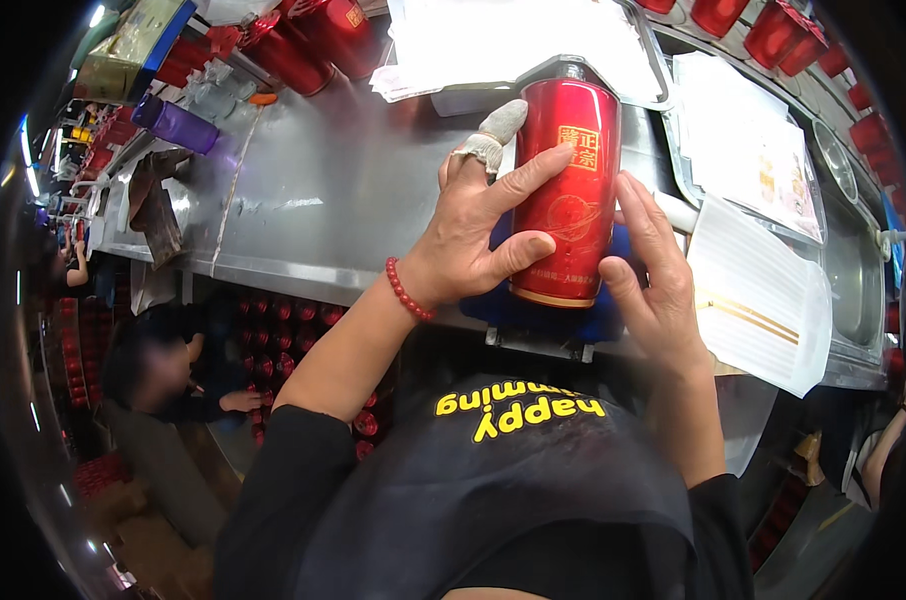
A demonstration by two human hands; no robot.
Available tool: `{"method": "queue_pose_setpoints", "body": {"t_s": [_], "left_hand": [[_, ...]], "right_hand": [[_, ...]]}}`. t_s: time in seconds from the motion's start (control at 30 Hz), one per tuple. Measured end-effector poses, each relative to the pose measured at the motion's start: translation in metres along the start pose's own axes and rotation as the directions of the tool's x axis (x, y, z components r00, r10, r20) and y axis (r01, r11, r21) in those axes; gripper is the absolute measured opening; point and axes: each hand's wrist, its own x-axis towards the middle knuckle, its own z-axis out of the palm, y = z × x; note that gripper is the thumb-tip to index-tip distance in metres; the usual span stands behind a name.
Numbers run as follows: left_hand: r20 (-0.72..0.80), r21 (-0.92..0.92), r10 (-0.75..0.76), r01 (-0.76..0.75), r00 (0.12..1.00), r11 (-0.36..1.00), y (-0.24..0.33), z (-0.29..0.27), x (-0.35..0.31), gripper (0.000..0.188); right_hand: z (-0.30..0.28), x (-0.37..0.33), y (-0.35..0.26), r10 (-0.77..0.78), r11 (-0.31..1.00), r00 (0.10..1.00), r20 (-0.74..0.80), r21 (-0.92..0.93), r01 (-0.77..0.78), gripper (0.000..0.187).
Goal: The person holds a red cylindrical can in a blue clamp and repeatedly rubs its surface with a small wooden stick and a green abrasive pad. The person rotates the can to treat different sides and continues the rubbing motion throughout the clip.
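Observation:
A shiny red bottle with a gold square emblem lies on a blue support, its dark neck pointing away from me. My left hand holds it from the left, with the index finger pressed on the front near the emblem and the thumb lower down. One finger of that hand wears a grey-white fabric cover, and a red bead bracelet circles the wrist. My right hand steadies the bottle's right side with thumb and fingertips. Part of the blue support shows beneath the bottle.
White sheets lie in a metal tray behind the bottle; a stack of white paper is at right. A purple bottle and several red bottles stand at far left. Another person's hand is below the steel bench.

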Motion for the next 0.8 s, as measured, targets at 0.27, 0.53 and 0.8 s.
{"method": "queue_pose_setpoints", "body": {"t_s": [0.27, 0.53, 0.8], "left_hand": [[0.004, 0.019, -0.003, 0.003, 1.0, 1.0, 0.001, -0.001, -0.001, 0.066], [0.061, 0.136, 0.057, -0.065, 0.996, 0.988, 0.004, -0.008, 0.003, 0.067], [0.061, 0.218, 0.043, -0.055, 0.997, 0.974, 0.007, -0.008, 0.002, 0.065]], "right_hand": [[-0.001, 0.003, 0.003, 0.001, 1.0, 0.999, 0.046, 0.019, -0.002, 0.072], [-0.002, 0.008, -0.002, -0.021, 0.999, 1.0, 0.007, -0.037, 0.021, 0.065], [0.0, 0.015, -0.007, -0.038, 0.992, 0.998, 0.044, -0.121, 0.043, 0.058]]}}
